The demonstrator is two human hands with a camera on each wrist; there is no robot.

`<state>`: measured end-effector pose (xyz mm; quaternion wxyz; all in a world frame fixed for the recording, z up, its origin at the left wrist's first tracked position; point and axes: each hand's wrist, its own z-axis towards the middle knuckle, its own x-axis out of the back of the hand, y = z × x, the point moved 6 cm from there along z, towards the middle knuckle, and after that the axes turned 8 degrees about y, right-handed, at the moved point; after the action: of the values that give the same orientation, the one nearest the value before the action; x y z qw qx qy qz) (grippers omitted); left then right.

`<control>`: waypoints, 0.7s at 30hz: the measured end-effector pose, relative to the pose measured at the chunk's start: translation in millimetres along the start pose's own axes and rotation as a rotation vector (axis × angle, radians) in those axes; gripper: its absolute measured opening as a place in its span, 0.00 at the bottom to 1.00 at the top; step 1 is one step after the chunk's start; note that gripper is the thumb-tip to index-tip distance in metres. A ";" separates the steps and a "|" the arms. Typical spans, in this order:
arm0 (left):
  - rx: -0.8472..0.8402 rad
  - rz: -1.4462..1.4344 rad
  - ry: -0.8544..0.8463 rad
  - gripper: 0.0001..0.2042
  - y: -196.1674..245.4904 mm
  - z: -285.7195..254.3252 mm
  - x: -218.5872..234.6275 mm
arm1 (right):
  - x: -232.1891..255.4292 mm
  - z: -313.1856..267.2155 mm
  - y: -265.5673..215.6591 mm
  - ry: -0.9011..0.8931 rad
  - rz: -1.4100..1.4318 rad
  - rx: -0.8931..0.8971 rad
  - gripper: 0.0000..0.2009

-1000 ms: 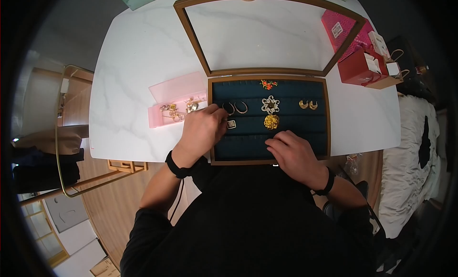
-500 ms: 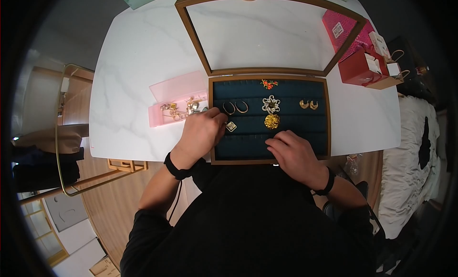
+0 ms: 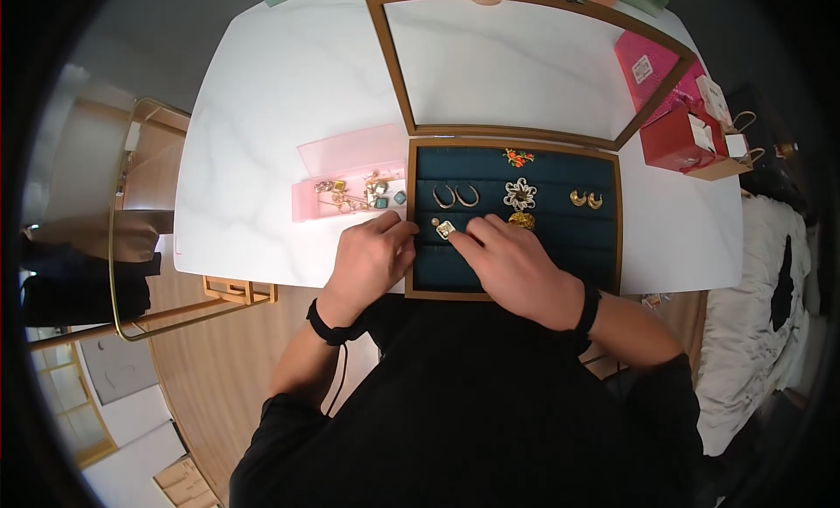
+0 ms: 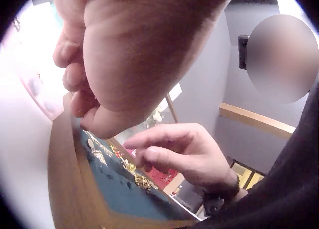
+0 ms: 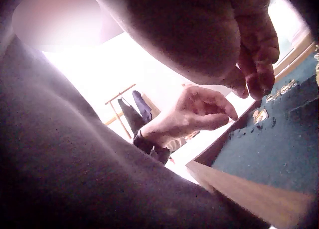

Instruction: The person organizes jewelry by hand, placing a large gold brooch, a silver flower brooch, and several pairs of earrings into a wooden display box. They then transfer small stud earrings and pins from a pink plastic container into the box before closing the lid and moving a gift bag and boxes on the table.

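Note:
Near the left rim of the jewelry box [image 3: 514,272], my left hand [image 3: 372,259] stays with fingers loosely bent. No object shows between its thumb and fingers in the right wrist view. My right hand [image 3: 516,267] reaches across the dark green lining, its fingertips right beside a square gold-rimmed earring [image 3: 445,230]. A small round bead [image 3: 435,220] lies just above that earring. Hoop earrings [image 3: 456,195] lie in the row behind. A white flower brooch [image 3: 520,195] sits in the middle, above a gold flower brooch [image 3: 522,221] partly covered by the right hand.
Left of the box, a pink case [image 3: 306,202] holds several earrings. The box's glass lid [image 3: 398,62] stands raised behind. Gold earrings [image 3: 586,199] and a red-orange brooch [image 3: 518,158] occupy other rows. A red gift bag [image 3: 678,140] and pink box [image 3: 643,49] stand right.
The head view has shifted. My right hand has moved left to the square earring. My left hand has drawn back from it toward the box's left rim, uncovering the bead.

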<state>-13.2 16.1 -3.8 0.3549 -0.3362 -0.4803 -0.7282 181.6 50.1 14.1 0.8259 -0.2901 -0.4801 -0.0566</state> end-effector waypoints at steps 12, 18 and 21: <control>-0.004 -0.048 0.073 0.07 -4.2 -16.2 1.8 | -44.5 24.3 22.8 -0.094 -0.064 -0.022 0.08; -0.044 -0.088 0.070 0.07 -3.7 -14.5 -4.6 | -46.1 22.7 19.0 -0.096 -0.042 -0.035 0.06; -0.059 -0.105 0.065 0.07 -2.3 -13.6 -6.0 | -43.5 22.2 18.4 -0.087 -0.038 -0.035 0.05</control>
<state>-14.0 5.2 -14.1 0.3213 -0.2972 -0.4637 -0.7703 148.4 69.0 -21.5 0.7978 -0.2975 -0.5201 -0.0680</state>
